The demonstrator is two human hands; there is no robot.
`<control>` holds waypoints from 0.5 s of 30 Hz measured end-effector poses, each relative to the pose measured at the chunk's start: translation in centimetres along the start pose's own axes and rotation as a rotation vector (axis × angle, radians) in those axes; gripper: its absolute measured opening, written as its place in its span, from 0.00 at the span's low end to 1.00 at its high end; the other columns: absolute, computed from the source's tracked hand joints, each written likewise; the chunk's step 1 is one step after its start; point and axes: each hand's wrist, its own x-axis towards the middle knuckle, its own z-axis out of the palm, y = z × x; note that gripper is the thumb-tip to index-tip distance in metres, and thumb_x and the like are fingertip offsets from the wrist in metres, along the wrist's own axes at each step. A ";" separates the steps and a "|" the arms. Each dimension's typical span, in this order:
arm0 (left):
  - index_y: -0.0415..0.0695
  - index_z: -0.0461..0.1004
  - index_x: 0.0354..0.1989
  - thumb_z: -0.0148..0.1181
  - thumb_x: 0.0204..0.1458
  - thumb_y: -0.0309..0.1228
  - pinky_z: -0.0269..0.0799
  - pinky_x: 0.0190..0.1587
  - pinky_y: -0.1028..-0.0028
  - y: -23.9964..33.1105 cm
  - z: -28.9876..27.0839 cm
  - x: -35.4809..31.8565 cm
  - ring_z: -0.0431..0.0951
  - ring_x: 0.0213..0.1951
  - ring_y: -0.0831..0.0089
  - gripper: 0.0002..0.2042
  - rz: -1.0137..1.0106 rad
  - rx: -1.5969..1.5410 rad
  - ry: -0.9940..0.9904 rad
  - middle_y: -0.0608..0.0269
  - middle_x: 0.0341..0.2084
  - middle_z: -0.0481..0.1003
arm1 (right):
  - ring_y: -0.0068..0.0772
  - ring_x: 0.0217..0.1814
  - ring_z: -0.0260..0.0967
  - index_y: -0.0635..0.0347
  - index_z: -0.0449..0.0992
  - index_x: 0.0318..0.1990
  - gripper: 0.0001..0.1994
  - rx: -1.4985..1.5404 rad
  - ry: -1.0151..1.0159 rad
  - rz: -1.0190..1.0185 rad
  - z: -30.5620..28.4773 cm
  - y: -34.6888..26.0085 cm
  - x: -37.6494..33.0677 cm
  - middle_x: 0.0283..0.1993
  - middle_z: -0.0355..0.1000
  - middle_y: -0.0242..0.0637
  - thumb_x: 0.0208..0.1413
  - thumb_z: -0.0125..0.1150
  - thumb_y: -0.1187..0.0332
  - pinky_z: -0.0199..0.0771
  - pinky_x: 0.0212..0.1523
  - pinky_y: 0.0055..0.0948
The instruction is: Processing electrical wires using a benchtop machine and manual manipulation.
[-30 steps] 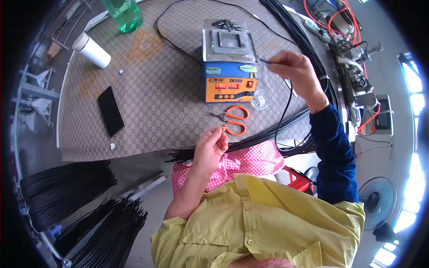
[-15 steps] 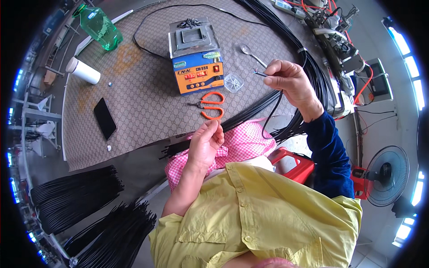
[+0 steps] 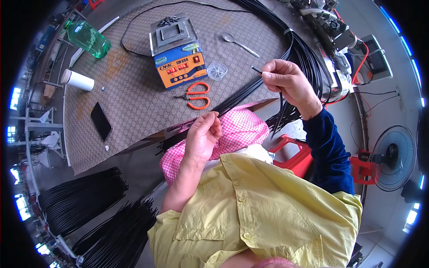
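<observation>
My right hand [image 3: 288, 80] pinches a black cable [image 3: 257, 69] between thumb and forefinger, close to its end. The short tip sticks out toward the left, and the rest hangs below the hand. Lower and to the left, my left hand [image 3: 202, 136] is closed, thumb against forefinger, at the table's front edge; whatever may be between the fingertips is too small to tell. Just beyond it runs a bundle of black cables [image 3: 237, 99]. Orange-handled scissors [image 3: 196, 96] lie nearby on the table, in front of a blue and orange solder pot [image 3: 181, 69].
A spoon [image 3: 240, 43] and a small clear dish [image 3: 216, 70] lie right of the pot. At left are a phone [image 3: 101, 121], a white cup [image 3: 78, 80] and a green bottle [image 3: 88, 39]. A pink checked cloth [image 3: 241, 129] covers my lap; a fan [image 3: 392, 157] stands right.
The view has shifted, so the table items sit farther left. The cable end in my right hand has turned slightly. My left hand stays closed near the table edge.
</observation>
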 end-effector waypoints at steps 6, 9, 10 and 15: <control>0.41 0.69 0.35 0.51 0.52 0.30 0.65 0.29 0.80 -0.7 0.4 0.2 0.67 0.25 0.78 0.07 -0.012 0.035 0.003 0.66 0.23 0.69 | 0.15 0.18 0.54 0.66 0.71 0.30 0.05 0.094 0.016 0.034 -1.5 0.8 -1.2 0.19 0.62 0.27 0.50 0.56 0.72 0.52 0.18 0.13; 0.40 0.69 0.35 0.51 0.52 0.30 0.65 0.29 0.80 -1.0 0.5 0.3 0.67 0.25 0.78 0.07 -0.022 0.044 0.013 0.66 0.23 0.69 | 0.15 0.18 0.54 0.67 0.71 0.31 0.07 0.117 0.045 0.052 -1.7 0.8 -1.6 0.19 0.61 0.27 0.50 0.55 0.71 0.52 0.18 0.14; 0.40 0.69 0.35 0.51 0.52 0.30 0.65 0.29 0.80 -1.1 0.6 0.3 0.67 0.25 0.78 0.07 -0.024 0.048 0.011 0.66 0.23 0.69 | 0.15 0.18 0.54 0.67 0.71 0.31 0.07 0.124 0.048 0.057 -1.7 0.9 -1.7 0.19 0.61 0.27 0.51 0.55 0.71 0.52 0.18 0.14; 0.40 0.69 0.35 0.50 0.52 0.30 0.65 0.29 0.80 -1.4 0.9 0.4 0.67 0.25 0.78 0.07 -0.029 0.053 0.003 0.66 0.23 0.69 | 0.15 0.17 0.54 0.69 0.70 0.32 0.09 0.156 0.035 0.072 -2.4 1.1 -2.1 0.19 0.61 0.28 0.52 0.54 0.69 0.52 0.18 0.14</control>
